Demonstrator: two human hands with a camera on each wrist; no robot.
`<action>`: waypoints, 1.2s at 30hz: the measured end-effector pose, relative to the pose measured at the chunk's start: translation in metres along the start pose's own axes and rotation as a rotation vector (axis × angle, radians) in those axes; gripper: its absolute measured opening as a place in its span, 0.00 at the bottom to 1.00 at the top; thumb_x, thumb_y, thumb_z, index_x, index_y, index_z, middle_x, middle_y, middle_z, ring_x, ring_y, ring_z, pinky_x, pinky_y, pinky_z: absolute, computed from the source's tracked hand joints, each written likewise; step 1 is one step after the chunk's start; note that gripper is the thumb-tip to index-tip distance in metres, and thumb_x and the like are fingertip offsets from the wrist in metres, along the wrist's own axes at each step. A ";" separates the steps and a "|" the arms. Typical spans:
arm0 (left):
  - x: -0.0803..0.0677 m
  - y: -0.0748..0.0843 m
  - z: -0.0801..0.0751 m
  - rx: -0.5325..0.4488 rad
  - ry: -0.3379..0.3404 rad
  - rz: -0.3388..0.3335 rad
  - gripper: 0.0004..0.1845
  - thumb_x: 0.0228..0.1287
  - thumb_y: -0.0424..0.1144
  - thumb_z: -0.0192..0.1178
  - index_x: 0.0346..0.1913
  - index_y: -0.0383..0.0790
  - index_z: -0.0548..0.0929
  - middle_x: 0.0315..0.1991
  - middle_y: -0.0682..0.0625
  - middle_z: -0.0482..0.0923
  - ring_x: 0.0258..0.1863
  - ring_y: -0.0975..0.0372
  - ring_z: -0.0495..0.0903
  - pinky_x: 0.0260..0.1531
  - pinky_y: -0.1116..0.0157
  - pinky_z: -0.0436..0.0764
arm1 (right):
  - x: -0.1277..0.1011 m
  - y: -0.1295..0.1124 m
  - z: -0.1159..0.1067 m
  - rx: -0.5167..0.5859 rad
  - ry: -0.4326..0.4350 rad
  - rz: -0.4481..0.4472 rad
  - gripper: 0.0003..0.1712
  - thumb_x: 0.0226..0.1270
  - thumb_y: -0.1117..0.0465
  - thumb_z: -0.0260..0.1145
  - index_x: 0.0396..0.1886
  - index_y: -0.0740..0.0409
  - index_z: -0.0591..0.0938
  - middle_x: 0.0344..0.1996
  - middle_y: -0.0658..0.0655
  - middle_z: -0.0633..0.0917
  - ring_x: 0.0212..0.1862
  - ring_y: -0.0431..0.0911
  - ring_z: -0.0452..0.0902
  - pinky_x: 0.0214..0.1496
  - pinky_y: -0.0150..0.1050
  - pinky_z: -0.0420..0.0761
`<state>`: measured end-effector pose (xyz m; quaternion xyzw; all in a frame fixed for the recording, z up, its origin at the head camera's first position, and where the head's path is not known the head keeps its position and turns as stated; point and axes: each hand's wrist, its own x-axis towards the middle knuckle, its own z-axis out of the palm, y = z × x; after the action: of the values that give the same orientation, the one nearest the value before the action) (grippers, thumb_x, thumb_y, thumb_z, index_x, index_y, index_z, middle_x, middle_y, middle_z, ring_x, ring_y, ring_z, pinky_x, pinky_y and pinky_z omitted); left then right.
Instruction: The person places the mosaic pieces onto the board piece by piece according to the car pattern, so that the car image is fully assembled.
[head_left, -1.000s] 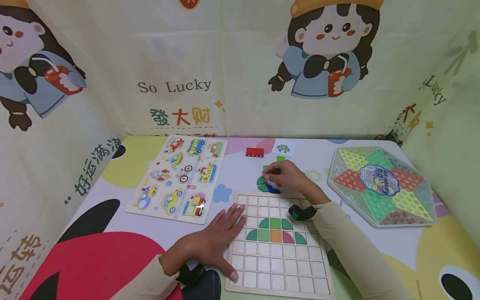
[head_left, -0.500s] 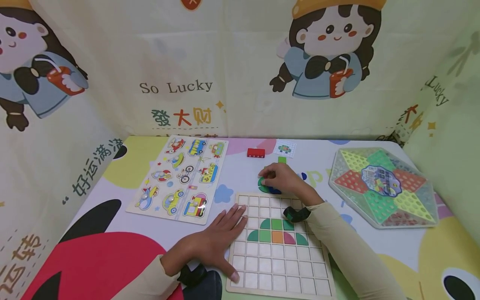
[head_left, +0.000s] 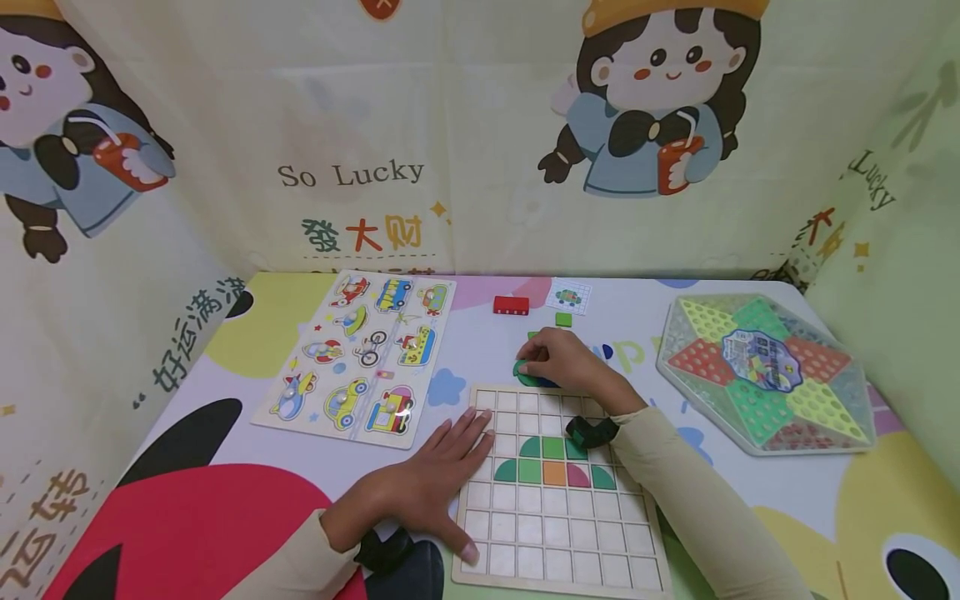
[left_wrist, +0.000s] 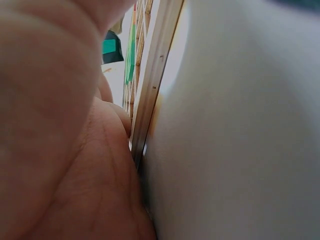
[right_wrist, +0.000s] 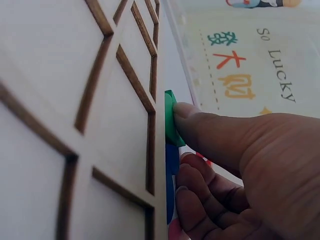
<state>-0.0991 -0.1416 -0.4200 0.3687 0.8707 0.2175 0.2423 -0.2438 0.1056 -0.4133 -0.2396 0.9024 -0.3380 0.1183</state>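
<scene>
A wooden grid board (head_left: 555, 533) lies at the near middle of the table, with a small cluster of green, orange and pink pieces (head_left: 553, 461) set in its cells. My left hand (head_left: 442, 471) rests flat on the board's left edge (left_wrist: 155, 85), fingers straight. My right hand (head_left: 562, 358) is just beyond the board's far edge, over a little pile of loose pieces. Its thumb presses a green piece (right_wrist: 171, 120) while the curled fingers close on a blue piece (right_wrist: 171, 160) beside it. The green piece (head_left: 522, 372) peeks out at the hand's left.
A vehicle peg puzzle (head_left: 360, 354) lies to the left, and a hexagonal Chinese checkers set (head_left: 761, 367) to the right. A red block (head_left: 511, 305), a green square (head_left: 563, 319) and a small picture card (head_left: 569, 296) sit near the back. Printed cloth walls enclose the table.
My right hand has crept a little left over the loose pile and settled lower on the green piece. The left hand has stayed put on the board.
</scene>
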 end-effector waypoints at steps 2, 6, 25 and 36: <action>0.000 0.000 0.000 0.002 0.001 0.001 0.67 0.43 0.71 0.68 0.78 0.42 0.42 0.78 0.51 0.25 0.74 0.57 0.21 0.70 0.48 0.32 | 0.000 0.000 0.000 0.004 -0.001 0.000 0.08 0.63 0.63 0.71 0.41 0.58 0.87 0.33 0.50 0.81 0.36 0.45 0.74 0.41 0.39 0.77; 0.000 0.000 0.000 0.004 0.002 0.002 0.68 0.43 0.71 0.68 0.78 0.42 0.42 0.78 0.51 0.25 0.74 0.57 0.20 0.70 0.48 0.32 | 0.000 0.000 -0.001 0.006 -0.009 0.012 0.08 0.64 0.63 0.70 0.42 0.59 0.87 0.35 0.51 0.82 0.38 0.46 0.75 0.44 0.41 0.78; 0.000 0.001 -0.002 -0.011 -0.019 -0.013 0.66 0.44 0.70 0.68 0.78 0.44 0.43 0.78 0.53 0.25 0.74 0.59 0.20 0.70 0.51 0.31 | 0.001 -0.002 -0.004 -0.004 -0.006 0.059 0.09 0.65 0.64 0.69 0.43 0.60 0.84 0.36 0.53 0.80 0.39 0.47 0.75 0.47 0.41 0.79; -0.001 0.001 -0.002 -0.008 -0.013 -0.010 0.67 0.44 0.70 0.68 0.78 0.43 0.43 0.78 0.51 0.26 0.74 0.58 0.21 0.70 0.49 0.32 | 0.000 -0.003 -0.001 0.044 -0.010 0.014 0.06 0.64 0.68 0.68 0.39 0.58 0.83 0.34 0.52 0.82 0.37 0.47 0.75 0.45 0.41 0.79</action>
<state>-0.0995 -0.1418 -0.4175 0.3646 0.8701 0.2176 0.2504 -0.2427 0.1045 -0.4110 -0.2324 0.8957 -0.3559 0.1304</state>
